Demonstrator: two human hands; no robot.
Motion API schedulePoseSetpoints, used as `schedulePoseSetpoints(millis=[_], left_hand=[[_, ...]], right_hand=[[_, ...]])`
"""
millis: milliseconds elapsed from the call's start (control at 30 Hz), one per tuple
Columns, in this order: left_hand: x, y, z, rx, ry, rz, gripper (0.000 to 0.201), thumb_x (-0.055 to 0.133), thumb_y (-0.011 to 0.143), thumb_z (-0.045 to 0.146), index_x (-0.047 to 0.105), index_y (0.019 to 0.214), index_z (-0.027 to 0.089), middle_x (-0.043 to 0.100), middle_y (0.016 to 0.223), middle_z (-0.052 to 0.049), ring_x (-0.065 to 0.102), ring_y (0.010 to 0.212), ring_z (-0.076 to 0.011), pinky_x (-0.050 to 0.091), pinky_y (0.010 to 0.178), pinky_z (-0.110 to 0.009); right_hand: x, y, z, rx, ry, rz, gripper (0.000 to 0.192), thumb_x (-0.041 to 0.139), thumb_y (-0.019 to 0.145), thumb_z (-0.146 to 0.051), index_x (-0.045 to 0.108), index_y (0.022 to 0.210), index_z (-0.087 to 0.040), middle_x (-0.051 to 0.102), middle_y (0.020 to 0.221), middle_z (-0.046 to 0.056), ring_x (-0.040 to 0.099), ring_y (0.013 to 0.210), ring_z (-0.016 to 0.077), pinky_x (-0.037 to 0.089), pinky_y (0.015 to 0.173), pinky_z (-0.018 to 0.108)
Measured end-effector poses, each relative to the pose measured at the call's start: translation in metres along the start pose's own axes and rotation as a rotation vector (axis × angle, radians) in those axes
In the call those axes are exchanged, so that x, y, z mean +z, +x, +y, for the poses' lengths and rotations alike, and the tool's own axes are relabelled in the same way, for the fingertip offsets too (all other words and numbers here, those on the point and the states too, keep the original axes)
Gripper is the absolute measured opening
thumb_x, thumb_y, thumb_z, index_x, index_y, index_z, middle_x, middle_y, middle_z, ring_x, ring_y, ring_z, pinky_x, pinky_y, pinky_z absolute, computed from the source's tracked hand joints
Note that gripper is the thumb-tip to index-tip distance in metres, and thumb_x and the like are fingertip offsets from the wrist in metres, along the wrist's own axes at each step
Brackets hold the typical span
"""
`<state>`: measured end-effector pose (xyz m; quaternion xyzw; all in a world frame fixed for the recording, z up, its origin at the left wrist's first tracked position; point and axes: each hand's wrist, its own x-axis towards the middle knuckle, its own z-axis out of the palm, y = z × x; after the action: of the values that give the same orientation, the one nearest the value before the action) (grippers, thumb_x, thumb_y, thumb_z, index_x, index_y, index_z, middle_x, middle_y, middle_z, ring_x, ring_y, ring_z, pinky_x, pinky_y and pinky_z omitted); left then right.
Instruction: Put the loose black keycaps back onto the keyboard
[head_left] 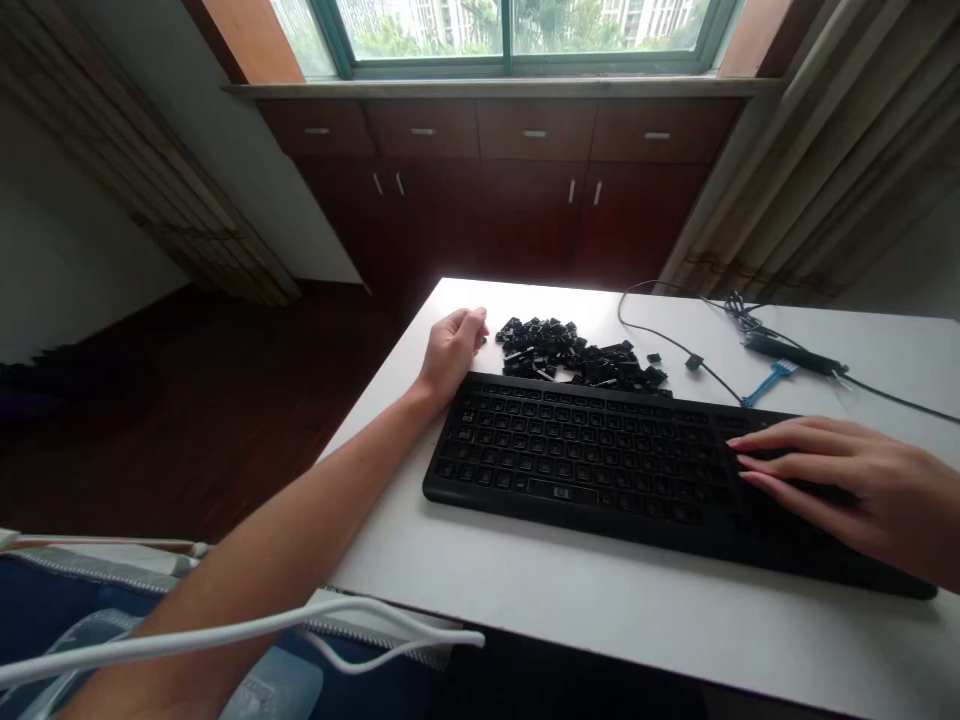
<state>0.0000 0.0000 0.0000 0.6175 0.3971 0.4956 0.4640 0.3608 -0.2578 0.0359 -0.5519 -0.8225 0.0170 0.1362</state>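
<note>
Resting flat on keyboard [600,465], right hand [847,490] open, left hand [452,350] loosely curled beside keycap pile [577,355], cable [675,345] behind

Daylit window [510,30] above dark red cabinets [510,190]. Dark wood floor [187,400] left. Beige curtains [825,170] right, past the white table's [600,600] far edge.

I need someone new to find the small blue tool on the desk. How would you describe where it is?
Start at the white table and its black keyboard. Behind the keyboard's right end, near the black cable, lies the blue tool. It is the only blue item there, thin and forked at one end, unlike the pile of black keycaps further left.
</note>
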Motion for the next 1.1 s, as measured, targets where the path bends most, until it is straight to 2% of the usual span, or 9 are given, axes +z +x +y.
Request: schedulePoseSetpoints(millis=[233, 433, 633, 833, 1100], left_hand=[[0.002, 0.007, -0.007, 0.043, 0.082, 0.102, 0.034, 0.058, 0.089, 0.040, 0.055, 0.064, 0.017, 0.044, 0.056, 0.002, 0.037, 0.050, -0.0088, 0.032, 0.048, -0.022], [0.002, 0.008, -0.006, 0.075, 0.113, 0.140, 0.035, 0.058, 0.090, 0.040, 0.054, 0.063, 0.018, 0.043, 0.056, 0.002, 0.037, 0.050, -0.0088, 0.032, 0.048, -0.023], [0.002, 0.008, -0.006, 0.115, 0.149, 0.111, 0.036, 0.058, 0.091, 0.040, 0.053, 0.062, 0.018, 0.041, 0.054, 0.002, 0.035, 0.049, -0.0092, 0.031, 0.048, -0.026], [0.003, 0.007, -0.004, 0.161, 0.246, 0.103, 0.037, 0.059, 0.091, 0.039, 0.054, 0.062, 0.017, 0.044, 0.053, 0.003, 0.039, 0.051, -0.0089, 0.032, 0.051, -0.025], [0.004, -0.004, 0.009, 0.213, 0.385, 0.068, 0.036, 0.058, 0.094, 0.035, 0.056, 0.064, 0.015, 0.047, 0.055, 0.003, 0.041, 0.053, -0.0074, 0.033, 0.055, -0.025]], right_hand=[[-0.027, 0.052, 0.019, 0.052, 0.130, -0.405, 0.027, 0.065, 0.088, -0.050, 0.081, 0.086, -0.028, 0.076, 0.102, 0.005, 0.072, 0.082, 0.0230, 0.058, 0.071, 0.034], [-0.033, 0.069, 0.022, 0.105, 0.287, -0.518, 0.027, 0.075, 0.078, -0.055, 0.078, 0.076, -0.028, 0.075, 0.101, 0.001, 0.071, 0.080, 0.0220, 0.056, 0.069, 0.034], [-0.032, 0.057, 0.018, 0.144, 0.307, -0.468, 0.025, 0.075, 0.079, -0.052, 0.077, 0.084, -0.029, 0.073, 0.108, 0.000, 0.071, 0.086, 0.0210, 0.056, 0.075, 0.034], [-0.028, 0.042, 0.024, 0.069, 0.314, -0.363, 0.024, 0.073, 0.082, -0.051, 0.076, 0.094, -0.031, 0.072, 0.113, 0.000, 0.070, 0.095, 0.0202, 0.057, 0.084, 0.034], [-0.021, 0.027, 0.022, 0.006, 0.288, -0.196, 0.021, 0.070, 0.087, -0.045, 0.077, 0.098, -0.030, 0.072, 0.109, 0.001, 0.069, 0.094, 0.0184, 0.055, 0.083, 0.032]])
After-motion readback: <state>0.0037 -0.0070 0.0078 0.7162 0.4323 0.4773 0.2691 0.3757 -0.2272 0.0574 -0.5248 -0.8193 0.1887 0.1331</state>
